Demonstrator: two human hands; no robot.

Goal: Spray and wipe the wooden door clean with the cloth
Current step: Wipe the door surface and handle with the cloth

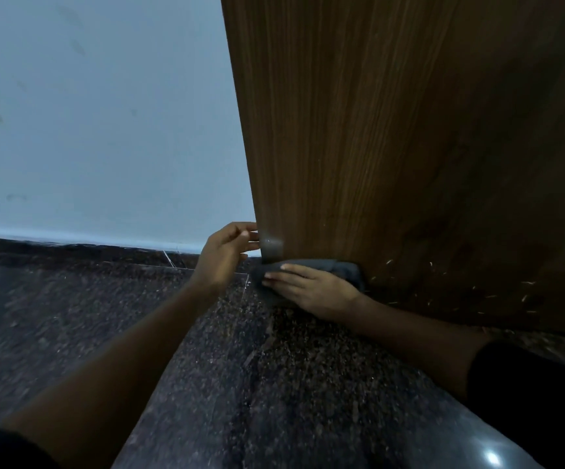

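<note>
Right hand [311,289] lies flat, fingers straight, pressing grey cloth [342,267] against wooden door [393,147] bottom edge at floor [274,384]; left hand [225,253], at nine o'clock of cloth, fingers loosely curled, touches door's edge, holding nothing.

The wooden door [393,147] runs out of the picture at the top and right edges, so its handle and full height stay unseen. The right hand [311,289] covers much of the grey cloth [345,267], whose far part lies against the door's bottom edge. The fingertips [252,236] of the left hand [227,252] meet the door's edge; whether they curl round it cannot be told.
</note>
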